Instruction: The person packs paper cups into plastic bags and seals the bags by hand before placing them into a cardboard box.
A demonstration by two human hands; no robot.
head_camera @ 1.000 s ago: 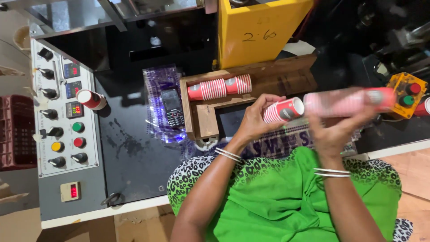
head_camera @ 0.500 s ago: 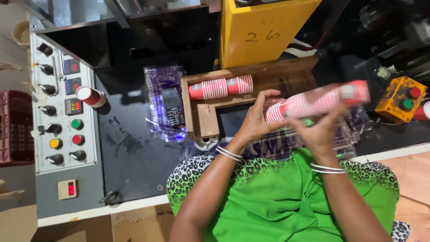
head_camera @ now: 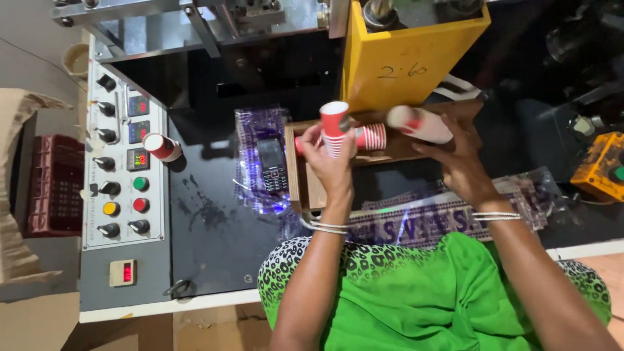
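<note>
My left hand (head_camera: 328,161) holds a short stack of red paper cups (head_camera: 334,127) upright, open mouth up, over a shallow wooden tray (head_camera: 298,182). My right hand (head_camera: 455,156) grips a long, blurred stack of red cups (head_camera: 419,123) lying sideways over the tray's right part. Another stack of red striped cups (head_camera: 370,136) lies inside the tray between my hands. Both wrists wear thin bangles.
A black mobile phone (head_camera: 273,164) lies on clear printed plastic bags left of the tray. A single red cup (head_camera: 161,146) stands by the grey control panel (head_camera: 120,162) with knobs and coloured buttons. A yellow machine housing (head_camera: 406,55) rises behind. A yellow button box (head_camera: 601,166) sits right.
The long stack that both hands held has been split: my left hand lifted a short stack upright to the left, and my right hand lowered the rest toward the tray.
</note>
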